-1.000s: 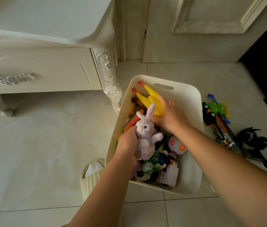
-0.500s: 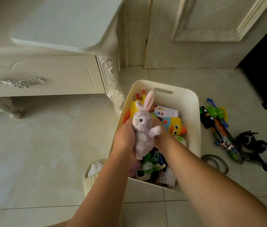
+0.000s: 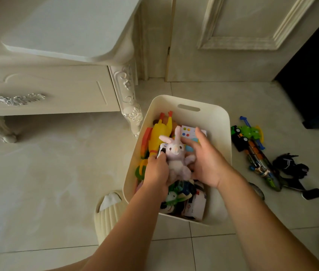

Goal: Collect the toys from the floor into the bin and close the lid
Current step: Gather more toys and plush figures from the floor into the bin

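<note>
Nearest the camera, two bare forearms reach forward over the tiled floor (image 3: 57, 173), and a ribbed cream basket (image 3: 107, 214) with something white inside stands just beside the bin's near left corner. Beyond it, the cream bin (image 3: 221, 133) sits open on the floor, crowded with toys. At its near end lie a white toy truck (image 3: 195, 206) and a green-and-white toy (image 3: 176, 194). Over the middle of the bin, the left hand (image 3: 155, 171) has its grip closed round the body of the plush rabbit (image 3: 176, 159), fingers curled against its left side. The fingertips also touch what looks like a small white car (image 3: 161, 149), though it is mostly hidden. The right hand (image 3: 206, 163) lies against the rabbit's other side with a wide grip, fingers spread and nearly straight, thumb near the rabbit's head. The rabbit lies face up on top of the pile, ears pointing to the far end. Behind it rest a yellow rubber chicken (image 3: 160, 133) along the left wall and a white box (image 3: 190, 132) with coloured dots. Right of the bin, on the floor, lie a green vehicle (image 3: 246, 131), a long multicoloured toy gun (image 3: 258, 159) and a black toy (image 3: 289, 165), close together. Farther back stand a carved cream cabinet (image 3: 47, 90) on the left and a panelled door (image 3: 252, 36).
</note>
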A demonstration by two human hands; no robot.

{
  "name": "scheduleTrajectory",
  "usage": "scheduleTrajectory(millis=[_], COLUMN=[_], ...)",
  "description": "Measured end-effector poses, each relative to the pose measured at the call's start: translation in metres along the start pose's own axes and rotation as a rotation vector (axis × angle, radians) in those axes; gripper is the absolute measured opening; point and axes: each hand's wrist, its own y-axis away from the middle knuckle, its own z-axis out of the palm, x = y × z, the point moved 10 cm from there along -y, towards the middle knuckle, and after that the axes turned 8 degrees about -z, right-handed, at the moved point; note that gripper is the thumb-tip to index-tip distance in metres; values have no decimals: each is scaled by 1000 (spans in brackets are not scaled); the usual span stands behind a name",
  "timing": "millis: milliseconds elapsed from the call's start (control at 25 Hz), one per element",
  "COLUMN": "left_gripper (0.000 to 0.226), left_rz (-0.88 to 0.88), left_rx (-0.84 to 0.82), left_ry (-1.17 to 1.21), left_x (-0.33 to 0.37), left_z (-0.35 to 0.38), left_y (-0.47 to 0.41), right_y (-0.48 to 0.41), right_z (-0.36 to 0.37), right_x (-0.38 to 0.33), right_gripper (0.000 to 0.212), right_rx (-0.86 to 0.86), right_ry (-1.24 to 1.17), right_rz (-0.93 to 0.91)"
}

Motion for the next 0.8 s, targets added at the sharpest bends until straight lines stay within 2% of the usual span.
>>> scheduleTrajectory(millis=[40,80,160,200,320,360,440,520,560,640,680,800], left_gripper=[29,22,17,18,18,18,20,23,24,26,28,33], left_rz=[8,21,77,111,206,212,220,209,202,218,223,209], left_rx=[-13,-15,44,90,129,133,154,142,135,133,130,100], left_ry=[6,-14,-162,-237,-423,-500,-542,-419,-376,-410,-441,-489], left_x=[-1,-1,4,7,9,7,8,10,14,20,22,22], left_z=[7,12,13,9,5,5,3,3,4,9,12,20], left_y=[0,0,5,4,0,-2,-3,-6,-7,-12,-15,-26], right_y=[2,5,0,-1,-14,-15,-16,-17,-20,-35,-50,-84], right_z=[-5,-18,-54,-64,-54,-52,-51,-56,-56,-50,-50,-72], right_x=[2,-2,-9,-12,23,31,15,-34,-67,-110,-109,-45], right_gripper=[34,37,41,37,43,42,37,32,33,44,48,61], right_rx=[7,80,329,387,168,153,226,377,444,492,461,279], right_ry=[173,388,720,819,1227,1305,1252,1134,1183,1440,1593,1855], right_rz=[-38,-80,-173,-153,18,74,25,-157,-299,-496,-475,-123])
